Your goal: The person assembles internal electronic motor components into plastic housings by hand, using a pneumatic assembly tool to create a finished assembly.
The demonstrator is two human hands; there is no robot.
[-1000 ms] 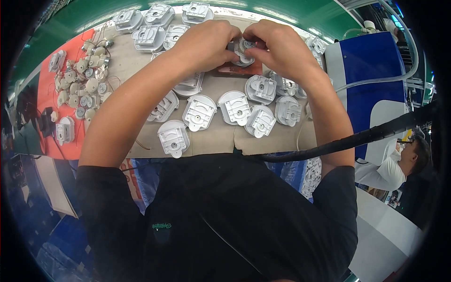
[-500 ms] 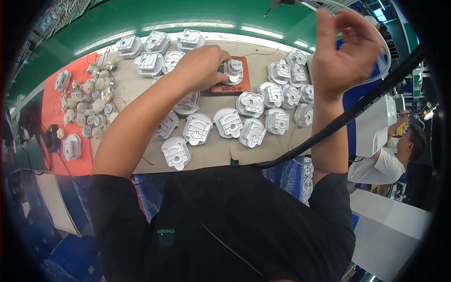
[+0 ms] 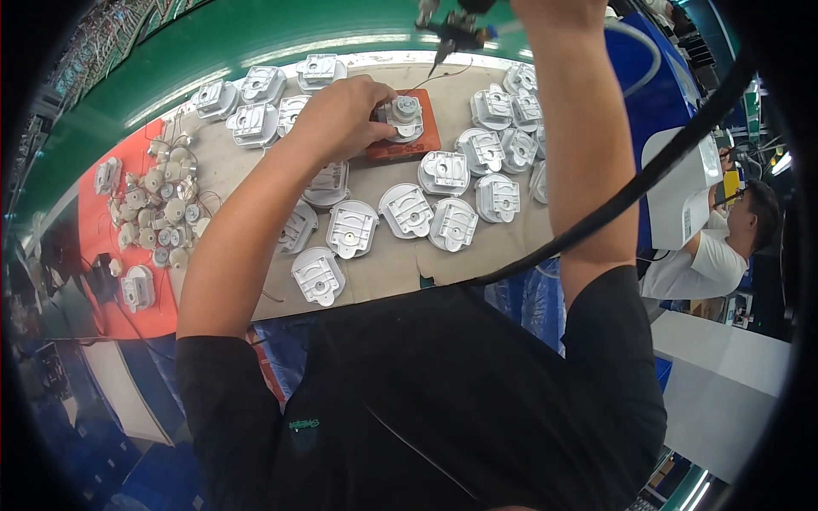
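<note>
My left hand [image 3: 342, 119] is closed on a white plastic housing [image 3: 409, 128], thumb and fingers at its left side. A round grey motor-like part [image 3: 404, 107] sits on top of that housing. Beneath it lies a reddish-orange block [image 3: 433, 134]. My right arm reaches up to the top edge, where only the wrist and part of my right hand [image 3: 558, 10] show; its fingers are cut off or hidden. Just left of it hangs a dark tool with a thin pointed tip [image 3: 456, 36], above the far side of the block. Whether my right hand grips it is not visible.
Several white housings [image 3: 352, 229] lie around the cardboard-covered table [image 3: 388, 277]. On an orange mat [image 3: 100, 200] at left is a pile of small round wired motors [image 3: 175, 183]. A black cable [image 3: 630, 213] crosses my right forearm. A person [image 3: 716, 247] sits at right.
My right hand has moved up, from open in mid-air to the top edge. The pointed tool has come lower into view. My left hand still holds the housing; the whole view has shifted slightly.
</note>
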